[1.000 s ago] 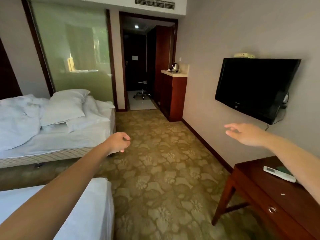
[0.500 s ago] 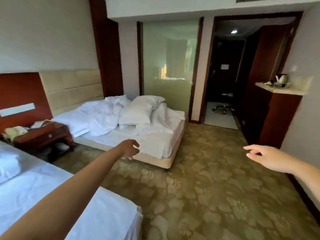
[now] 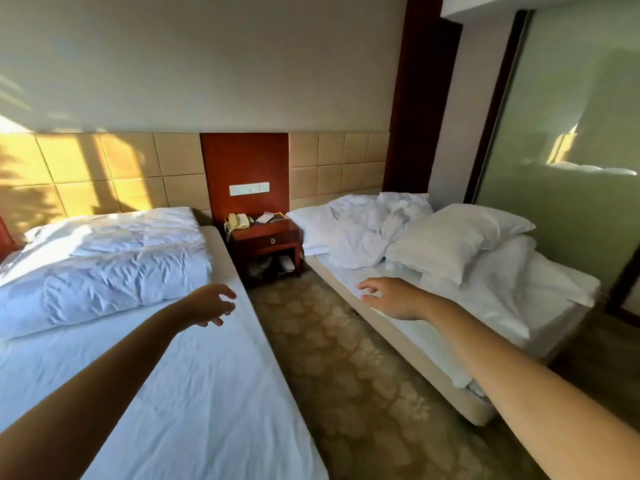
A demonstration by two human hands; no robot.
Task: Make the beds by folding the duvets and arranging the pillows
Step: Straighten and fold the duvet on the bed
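Note:
Two single beds stand side by side. On the left bed [image 3: 214,393] a white duvet [image 3: 104,268] lies folded across the head end. The right bed [image 3: 415,341] is untidy: a crumpled duvet [image 3: 367,230] is bunched near its headboard, with a large pillow [image 3: 453,240] leaning on more bedding and another pillow [image 3: 311,223] flat at the head. My left hand [image 3: 211,304] hovers over the left bed's sheet, fingers loosely curled and holding nothing. My right hand [image 3: 391,297] reaches out above the near edge of the right bed, empty, fingers relaxed.
A dark wooden nightstand [image 3: 266,244] with a telephone [image 3: 237,221] and papers stands between the beds, slippers beneath it. Patterned carpet [image 3: 346,375] runs along the aisle. A frosted glass wall [image 3: 561,168] rises behind the right bed.
The view has swung left from the doorway and television to the two headboards. Both arms stay stretched forward; the right hand now hangs over the untidy bed's edge.

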